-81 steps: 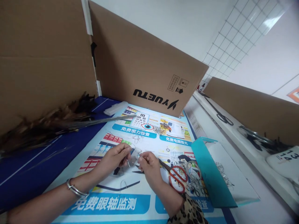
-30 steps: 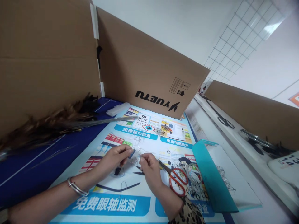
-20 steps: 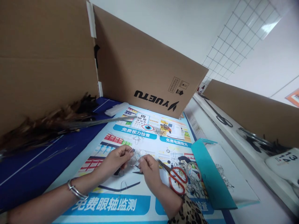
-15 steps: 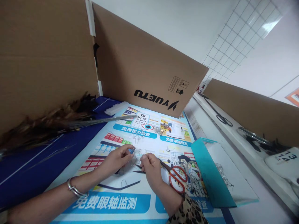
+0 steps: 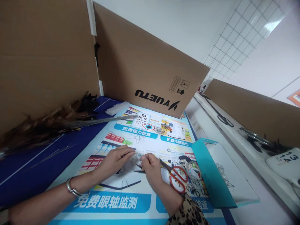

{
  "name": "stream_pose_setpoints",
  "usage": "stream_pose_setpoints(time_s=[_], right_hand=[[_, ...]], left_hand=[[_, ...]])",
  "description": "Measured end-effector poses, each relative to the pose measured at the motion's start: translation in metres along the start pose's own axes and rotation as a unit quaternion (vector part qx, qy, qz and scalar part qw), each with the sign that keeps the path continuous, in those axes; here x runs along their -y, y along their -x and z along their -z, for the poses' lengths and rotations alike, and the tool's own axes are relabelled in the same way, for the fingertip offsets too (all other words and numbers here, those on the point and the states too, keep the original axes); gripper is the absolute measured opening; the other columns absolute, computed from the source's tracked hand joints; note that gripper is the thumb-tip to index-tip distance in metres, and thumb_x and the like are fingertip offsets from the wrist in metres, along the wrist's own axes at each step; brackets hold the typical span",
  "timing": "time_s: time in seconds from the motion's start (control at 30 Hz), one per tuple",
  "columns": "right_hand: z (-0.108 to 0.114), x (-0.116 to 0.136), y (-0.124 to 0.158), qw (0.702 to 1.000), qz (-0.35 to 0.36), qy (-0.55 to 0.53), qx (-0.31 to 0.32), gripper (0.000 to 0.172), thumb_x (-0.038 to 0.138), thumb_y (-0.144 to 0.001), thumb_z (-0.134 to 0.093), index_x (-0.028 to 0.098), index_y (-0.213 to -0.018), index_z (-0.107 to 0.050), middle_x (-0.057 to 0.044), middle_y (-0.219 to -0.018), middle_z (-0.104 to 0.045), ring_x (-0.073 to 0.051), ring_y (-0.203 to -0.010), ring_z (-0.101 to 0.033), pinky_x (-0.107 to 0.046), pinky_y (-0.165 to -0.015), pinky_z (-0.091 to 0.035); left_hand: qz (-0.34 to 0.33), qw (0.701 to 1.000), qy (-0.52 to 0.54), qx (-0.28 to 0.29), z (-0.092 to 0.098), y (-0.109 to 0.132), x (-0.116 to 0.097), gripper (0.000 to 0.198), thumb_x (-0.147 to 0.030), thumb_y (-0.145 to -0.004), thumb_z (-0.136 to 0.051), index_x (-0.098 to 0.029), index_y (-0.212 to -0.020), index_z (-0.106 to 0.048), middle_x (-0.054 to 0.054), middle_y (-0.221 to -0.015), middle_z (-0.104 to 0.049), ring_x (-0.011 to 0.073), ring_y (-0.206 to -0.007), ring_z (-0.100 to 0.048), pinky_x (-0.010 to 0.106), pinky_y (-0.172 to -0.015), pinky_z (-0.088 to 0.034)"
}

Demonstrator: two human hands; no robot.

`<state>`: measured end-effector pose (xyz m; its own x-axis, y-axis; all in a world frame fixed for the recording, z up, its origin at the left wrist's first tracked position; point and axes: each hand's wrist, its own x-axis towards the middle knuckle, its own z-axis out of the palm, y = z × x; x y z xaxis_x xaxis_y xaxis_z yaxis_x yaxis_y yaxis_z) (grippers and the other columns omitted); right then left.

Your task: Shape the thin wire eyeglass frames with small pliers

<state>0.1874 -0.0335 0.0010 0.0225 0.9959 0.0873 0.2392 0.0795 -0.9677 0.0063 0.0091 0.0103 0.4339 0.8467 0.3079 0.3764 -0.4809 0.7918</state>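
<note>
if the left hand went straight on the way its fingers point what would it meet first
The left hand would likely meet the thin wire first, then perhaps the right hand; depth there is unclear.

1. Fine wire [image 5: 139,153]: too thin to trace between left hand [image 5: 122,157] and right hand [image 5: 150,165].
2. Dark item [image 5: 121,170]: partly hidden beneath left hand; type indeterminate.
3. Spotted sleeve [image 5: 187,212]: cut off by bottom edge.
4. Feathery bundle [image 5: 50,122]: left end blurred, cut off at left edge.
5. Carton label [image 5: 175,84]: print too small to read.
6. Orange sign [image 5: 295,97]: cut off by right edge.
</note>
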Motion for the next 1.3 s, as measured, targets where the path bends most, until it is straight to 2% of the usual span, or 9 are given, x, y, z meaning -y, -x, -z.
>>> stream_pose_setpoints(time_s=[0.2, 0.5, 0.73, 0.83, 0.93, 1.0, 1.13, 1.3], right_hand=[[-0.0012, -0.0029, -0.0012, 0.999, 0.028, -0.038, -0.027, 0.013, 0.031, -0.083, -0.054, 0.019, -0.085, -0.056, 0.003, -0.066, -0.051, -0.011, -0.060, -0.047, -0.021, -0.055, -0.039], [-0.0035, -0.0062, -0.0010, 0.997, 0.003, -0.082, -0.015, 0.015, 0.031, -0.081, -0.056, 0.019, -0.091, -0.056, 0.002, -0.068, -0.054, -0.011, -0.061, -0.049, -0.022, -0.056, -0.041], [-0.0043, -0.0087, -0.0002, 0.999, 0.016, -0.052, 0.002, 0.018, 0.029, -0.081, -0.057, 0.019, -0.096, -0.057, 0.001, -0.074, -0.056, -0.011, -0.064, -0.050, -0.022, -0.058, -0.041], [-0.0045, -0.0066, -0.0002, 0.999, 0.018, -0.036, 0.008, 0.018, 0.030, -0.081, -0.057, 0.019, -0.096, -0.057, 0.001, -0.073, -0.056, -0.012, -0.064, -0.051, -0.022, -0.058, -0.041], [-0.0034, -0.0028, -0.0001, 1.000, 0.019, -0.015, 0.011, 0.015, 0.031, -0.081, -0.057, 0.019, -0.090, -0.058, 0.002, -0.071, -0.055, -0.012, -0.063, -0.049, -0.022, -0.057, -0.040], [-0.0019, -0.0007, 0.0000, 1.000, 0.025, 0.006, 0.013, 0.013, 0.032, -0.082, -0.056, 0.019, -0.081, -0.059, 0.002, -0.068, -0.053, -0.012, -0.062, -0.048, -0.022, -0.056, -0.038], [0.0010, -0.0011, -0.0002, 1.000, 0.020, 0.006, 0.021, 0.024, 0.037, -0.086, -0.051, 0.018, -0.073, -0.059, 0.003, -0.062, -0.052, -0.012, -0.060, -0.048, -0.022, -0.057, -0.038], [0.0016, -0.0074, -0.0021, 0.998, -0.014, -0.057, 0.031, 0.032, 0.044, -0.088, -0.047, 0.017, -0.076, -0.060, 0.002, -0.061, -0.053, -0.011, -0.056, -0.049, -0.022, -0.054, -0.038]], left_hand=[[0.044, 0.998, 0.042, -0.008, -0.0021, -0.0014, 0.0022, 0.025, -0.036, -0.086, -0.050, -0.021, -0.073, -0.065, 0.001, -0.071, -0.064, 0.0188, -0.069, -0.058, 0.025, -0.062, -0.041], [0.072, 0.995, 0.070, 0.007, -0.0035, -0.0007, 0.0053, 0.025, -0.037, -0.084, -0.051, -0.020, -0.075, -0.066, 0.000, -0.067, -0.061, 0.0172, -0.061, -0.054, 0.024, -0.055, -0.038], [0.145, 0.981, 0.125, -0.032, -0.0041, 0.0011, 0.0008, 0.024, -0.040, -0.082, -0.053, -0.020, -0.076, -0.063, -0.003, -0.060, -0.056, 0.0149, -0.054, -0.051, 0.022, -0.049, -0.037], [0.183, 0.964, 0.189, -0.048, -0.0055, 0.0010, 0.0011, 0.027, -0.045, -0.082, -0.053, -0.020, -0.075, -0.058, -0.005, -0.053, -0.051, 0.0126, -0.046, -0.046, 0.021, -0.043, -0.034], [0.194, 0.948, 0.247, -0.050, -0.0072, 0.0004, 0.0018, 0.030, -0.047, -0.081, -0.053, -0.019, -0.070, -0.054, -0.006, -0.048, -0.047, 0.0114, -0.042, -0.043, 0.020, -0.041, -0.032], [0.197, 0.941, 0.273, -0.036, -0.0080, 0.0000, 0.0008, 0.030, -0.047, -0.081, -0.054, -0.019, -0.069, -0.053, -0.006, -0.048, -0.047, 0.0111, -0.042, -0.043, 0.020, -0.041, -0.032], [0.206, 0.934, 0.293, -0.001, -0.0085, -0.0008, -0.0025, 0.030, -0.046, -0.079, -0.057, -0.019, -0.067, -0.053, -0.006, -0.049, -0.046, 0.0105, -0.042, -0.043, 0.020, -0.041, -0.032], [0.213, 0.924, 0.317, 0.009, -0.0091, -0.0009, 0.0018, 0.026, -0.044, -0.077, -0.060, -0.019, -0.085, -0.058, -0.006, -0.058, -0.049, 0.0120, -0.051, -0.048, 0.019, -0.044, -0.032]])
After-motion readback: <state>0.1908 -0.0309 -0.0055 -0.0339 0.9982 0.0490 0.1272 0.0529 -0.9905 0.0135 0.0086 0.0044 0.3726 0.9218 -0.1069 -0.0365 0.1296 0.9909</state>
